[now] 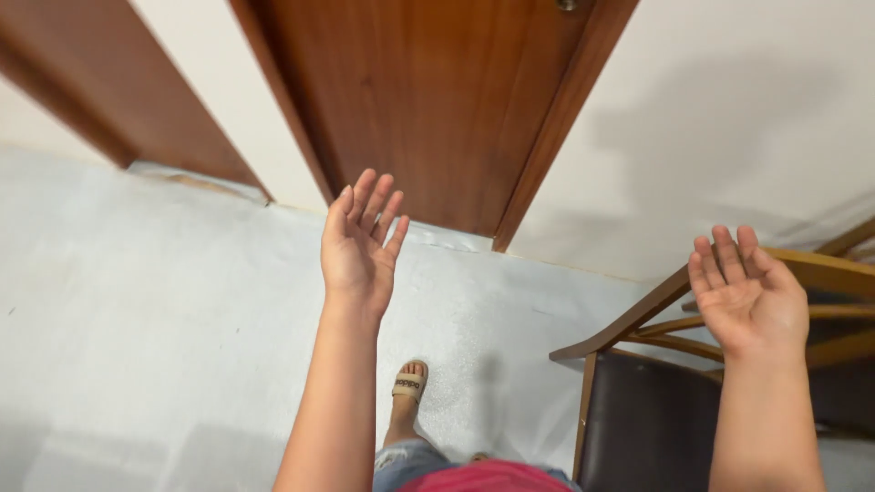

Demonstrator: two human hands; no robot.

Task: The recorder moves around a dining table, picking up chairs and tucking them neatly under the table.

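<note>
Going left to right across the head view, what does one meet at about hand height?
Wooden door frame post → left hand, open, holding nothing → wooden door behind it → white wall → wooden chair with a dark seat → right hand, open palm up, over the chair.

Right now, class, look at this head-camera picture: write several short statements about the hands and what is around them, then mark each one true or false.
1. Both the left hand and the right hand are open and hold nothing. True.
2. The wooden door stands wide open. False: it is shut.
3. The right hand is above a wooden chair. True.
4. The foot is bare. False: it wears a sandal.
</note>
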